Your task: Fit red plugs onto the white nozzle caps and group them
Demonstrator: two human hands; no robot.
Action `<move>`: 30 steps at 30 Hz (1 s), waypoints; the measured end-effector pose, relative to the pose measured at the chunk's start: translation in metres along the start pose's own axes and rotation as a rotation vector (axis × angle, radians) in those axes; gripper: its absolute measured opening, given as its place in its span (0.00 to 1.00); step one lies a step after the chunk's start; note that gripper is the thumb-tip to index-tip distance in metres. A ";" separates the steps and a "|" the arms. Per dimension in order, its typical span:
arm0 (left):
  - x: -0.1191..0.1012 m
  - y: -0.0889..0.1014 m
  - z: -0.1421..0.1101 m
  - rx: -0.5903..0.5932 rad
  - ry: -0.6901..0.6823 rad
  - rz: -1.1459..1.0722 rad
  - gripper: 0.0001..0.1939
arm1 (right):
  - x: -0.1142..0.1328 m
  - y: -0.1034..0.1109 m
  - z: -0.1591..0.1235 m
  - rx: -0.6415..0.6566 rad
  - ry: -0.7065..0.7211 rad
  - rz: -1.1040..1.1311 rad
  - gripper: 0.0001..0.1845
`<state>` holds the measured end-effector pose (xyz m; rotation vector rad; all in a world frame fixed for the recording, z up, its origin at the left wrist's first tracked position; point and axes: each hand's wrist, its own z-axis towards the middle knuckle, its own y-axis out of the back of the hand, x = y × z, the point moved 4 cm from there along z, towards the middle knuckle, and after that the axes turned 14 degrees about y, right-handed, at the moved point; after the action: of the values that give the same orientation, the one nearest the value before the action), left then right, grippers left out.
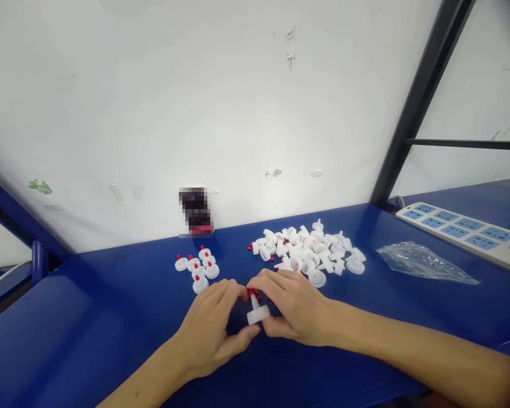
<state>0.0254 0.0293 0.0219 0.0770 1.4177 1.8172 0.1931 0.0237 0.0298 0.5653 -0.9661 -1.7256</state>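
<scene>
Between my two hands is a white nozzle cap (259, 314) with a wide round base and a red tip (251, 292) at its top. My left hand (215, 328) has its thumb at the underside of the base and its index finger near the red tip. My right hand (297, 306) closes around the other side, thumb against the base and fingers by the tip. To the left stand several white nozzle caps (200, 284) with red tips on them. Beyond my right hand lies a heap of loose white nozzle caps (310, 249), with small red tips (250, 247) at its left side.
A blue table (123, 306) runs up to a white wall (238, 113). On the right are a clear plastic bag (425, 262) and a power strip (463, 229) beside a black metal post (403, 130). A blurred-out dark object (196, 209) leans at the wall.
</scene>
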 end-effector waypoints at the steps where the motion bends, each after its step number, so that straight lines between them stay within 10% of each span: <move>1: 0.001 0.001 0.000 -0.025 0.024 -0.011 0.20 | 0.000 0.000 0.000 0.012 0.004 0.019 0.15; 7: -0.006 -0.002 -0.004 0.023 -0.069 -0.052 0.45 | 0.011 -0.006 -0.001 -0.068 0.125 0.250 0.19; 15: -0.021 -0.003 -0.010 0.004 -0.260 -0.015 0.37 | 0.028 0.005 0.003 -0.371 0.199 0.192 0.14; 30: -0.026 -0.012 -0.013 -0.074 -0.442 0.136 0.26 | 0.029 -0.006 -0.002 -0.417 0.149 0.305 0.15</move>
<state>0.0429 0.0030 0.0180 0.5157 1.0520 1.8175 0.1811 -0.0027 0.0261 0.2530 -0.5321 -1.5251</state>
